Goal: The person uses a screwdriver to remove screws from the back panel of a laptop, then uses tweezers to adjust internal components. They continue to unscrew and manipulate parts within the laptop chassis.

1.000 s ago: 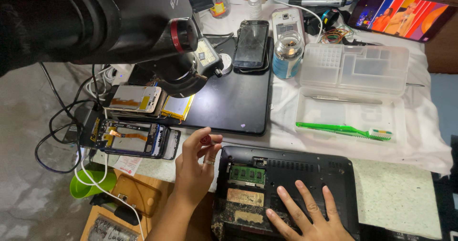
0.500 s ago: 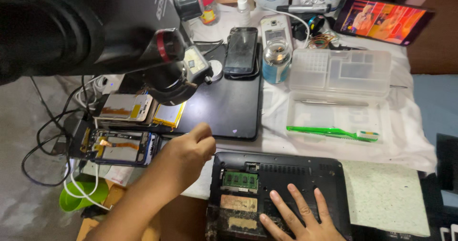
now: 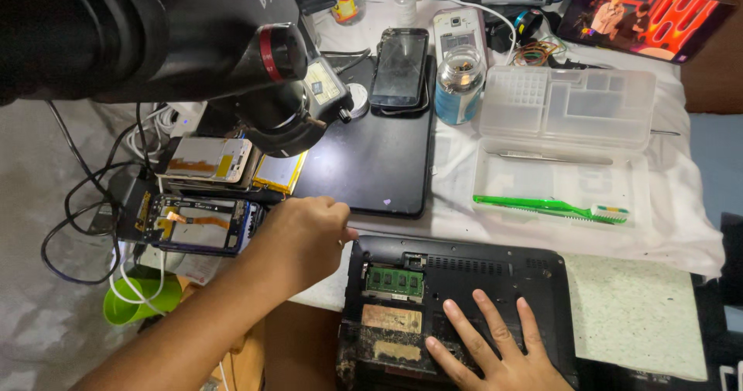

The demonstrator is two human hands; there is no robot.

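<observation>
Black laptop point(image 3: 495, 282) lies upside down at the near edge of the bench point(image 3: 457, 205), its bottom cover off. Its long side runs left to right, and the open bay faces left. The right hand point(image 3: 491, 352) rests flat on it, fingers spread, holding nothing. The left hand point(image 3: 306, 240) is curled just left of the laptop's far corner; I cannot tell if it holds anything. A bump could harm the bare green chip board point(image 3: 395, 281), or knock the open phone point(image 3: 197, 224) nearby.

The person's 2 hands, left hand point(image 3: 306, 232) and right hand point(image 3: 495, 352), are bare, ungloved, without rings; the left forearm point(image 3: 178, 329) shows no sleeve.
</observation>
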